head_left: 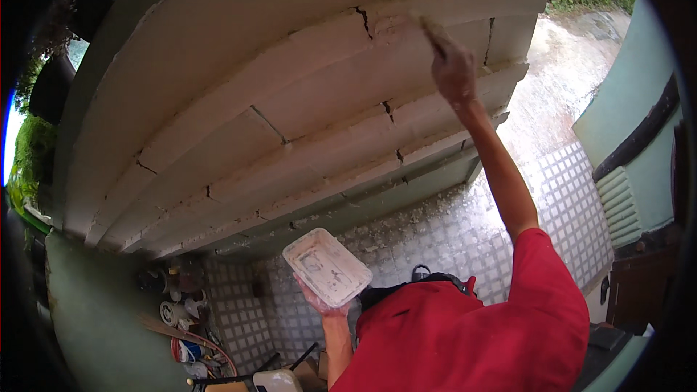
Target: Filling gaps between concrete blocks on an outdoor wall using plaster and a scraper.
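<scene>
Right hand (454, 69): raised, clenched around a brush (433, 33) whose tip touches the wall.
Stepped wall (290, 94): pale, cracked ledges overhead.
Tiled floor (559, 196): grey grid below.
Left hand (323, 303): grasping the white tray (327, 266) from beneath.
Cans (178, 312): clustered bottom left.

Stepped ledges (305, 101) across upper and centre frame. Right hand (454, 72) upper right, against ledges, brush (433, 35) in it. Left hand (323, 303) lower centre, under tray (327, 267). Tiled floor (566, 196) right, below ledges. Cans and clutter (181, 319) lower left.
</scene>
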